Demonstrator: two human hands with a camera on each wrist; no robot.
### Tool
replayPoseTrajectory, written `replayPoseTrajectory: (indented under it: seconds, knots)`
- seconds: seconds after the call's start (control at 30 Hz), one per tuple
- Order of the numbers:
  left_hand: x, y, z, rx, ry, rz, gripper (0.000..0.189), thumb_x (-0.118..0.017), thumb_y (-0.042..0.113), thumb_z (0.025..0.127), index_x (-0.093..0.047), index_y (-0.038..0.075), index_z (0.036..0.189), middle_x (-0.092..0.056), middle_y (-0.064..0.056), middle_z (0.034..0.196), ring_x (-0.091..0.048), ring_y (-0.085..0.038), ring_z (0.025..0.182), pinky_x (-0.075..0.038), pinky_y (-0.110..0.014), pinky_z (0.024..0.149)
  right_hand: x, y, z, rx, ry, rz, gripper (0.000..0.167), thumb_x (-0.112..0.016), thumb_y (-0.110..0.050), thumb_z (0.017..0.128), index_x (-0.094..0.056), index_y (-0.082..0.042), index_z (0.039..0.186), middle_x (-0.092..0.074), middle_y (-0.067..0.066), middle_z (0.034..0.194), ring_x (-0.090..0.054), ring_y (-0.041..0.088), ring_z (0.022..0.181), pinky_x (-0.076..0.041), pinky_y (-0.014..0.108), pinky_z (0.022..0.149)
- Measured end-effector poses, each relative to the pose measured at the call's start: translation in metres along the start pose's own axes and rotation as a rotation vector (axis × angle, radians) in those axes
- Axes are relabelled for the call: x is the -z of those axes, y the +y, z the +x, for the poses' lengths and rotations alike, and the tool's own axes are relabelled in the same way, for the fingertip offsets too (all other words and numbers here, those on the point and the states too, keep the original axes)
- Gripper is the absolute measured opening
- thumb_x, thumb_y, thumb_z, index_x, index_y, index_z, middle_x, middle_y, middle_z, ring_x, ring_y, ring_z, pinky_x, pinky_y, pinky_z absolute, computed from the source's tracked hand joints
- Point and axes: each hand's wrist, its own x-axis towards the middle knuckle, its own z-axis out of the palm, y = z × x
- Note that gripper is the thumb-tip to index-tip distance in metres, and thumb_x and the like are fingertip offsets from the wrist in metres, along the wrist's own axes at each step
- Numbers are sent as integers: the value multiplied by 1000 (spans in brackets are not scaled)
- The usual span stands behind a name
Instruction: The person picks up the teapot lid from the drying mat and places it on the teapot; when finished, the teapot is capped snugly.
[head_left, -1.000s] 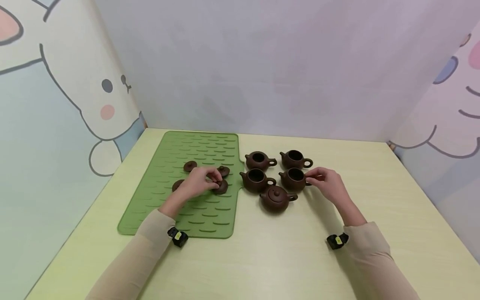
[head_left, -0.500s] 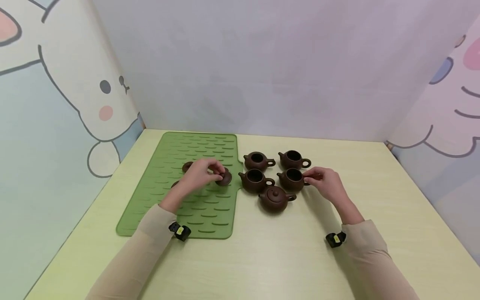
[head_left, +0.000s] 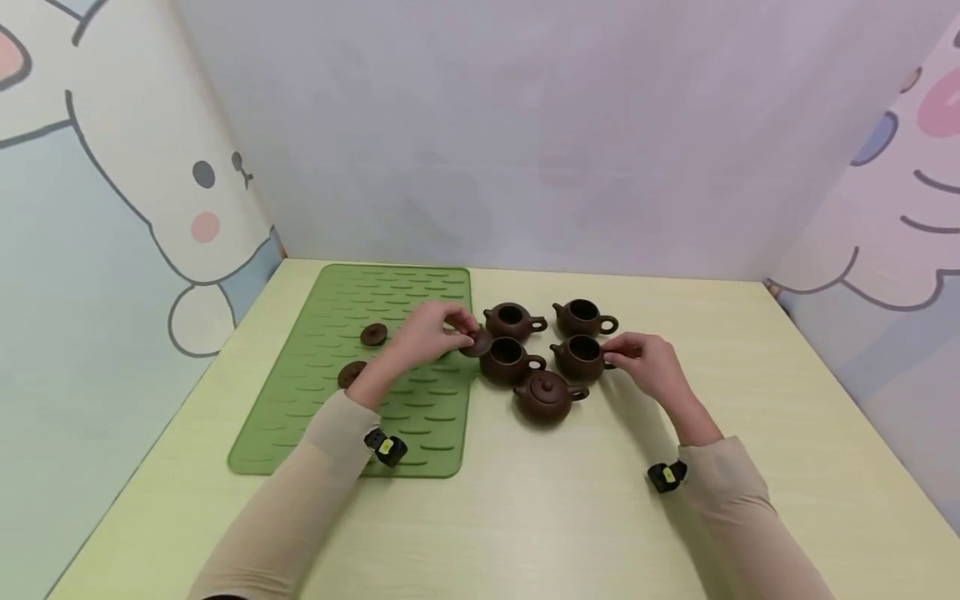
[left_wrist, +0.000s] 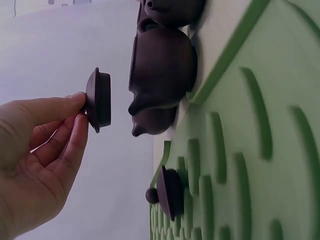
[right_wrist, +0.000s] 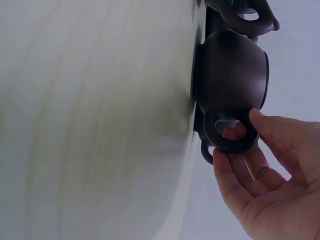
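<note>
Between thumb and fingers, my left hand (head_left: pixel 431 335) pinches a dark brown teapot lid (left_wrist: pixel 102 100) by its knob. That lid hangs in the air by the mat's right edge, just left of an uncovered teapot (head_left: pixel 504 362). My right hand (head_left: pixel 647 364) grips the handle (right_wrist: pixel 234 145) of another uncovered teapot (head_left: pixel 579 360), which stands on the table. Two more uncovered teapots stand behind: one at the back left (head_left: pixel 513 322) and one at the back right (head_left: pixel 583 318). Nearest the front is a teapot with its lid on (head_left: pixel 546 398).
A green ridged mat (head_left: pixel 435 454) lies on the left of the pale table (head_left: pixel 570 517). On it rest a lid (head_left: pixel 373 335) and a second lid (head_left: pixel 351 374); the left wrist view shows a lid (left_wrist: pixel 172 194) near the mat's edge. A wall (head_left: pixel 525 167) rises behind.
My left hand has lifted the lid from the mat and carried it right, towards the teapots. The right hand keeps its grip on the handle, and its teapot stays in place.
</note>
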Motion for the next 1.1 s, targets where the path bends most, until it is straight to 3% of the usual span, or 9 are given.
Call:
replayPoseTrajectory:
  seconds: [0.47,0.97,1.1]
  knots:
    - [-26,31,33,-71,-32,-4,11,-72,9,91,-70,9,102,-72,-5,100,-68,-16,92,-56,-25,80,0,-1,2,-3,2,3,14,-72,-10,91,-76,-4,103,-77,17,100,-72,26,92,-51,24,70]
    - [-47,57,52,-124,-51,-58,11,-71,7,92,-70,8,103,-73,-6,101,-68,-15,92,-55,-20,80,0,0,1,-18,-4,7,14,-71,-10,91,-76,-4,104,-77,17,100,-72,27,93,-51,23,71]
    - [-52,60,57,-133,-55,-53,10,-71,7,92,-70,9,102,-73,-5,101,-67,-15,91,-54,-19,79,-1,0,2,-15,3,13,14,-72,-9,91,-76,-4,103,-77,17,100,-72,19,89,-50,20,69]
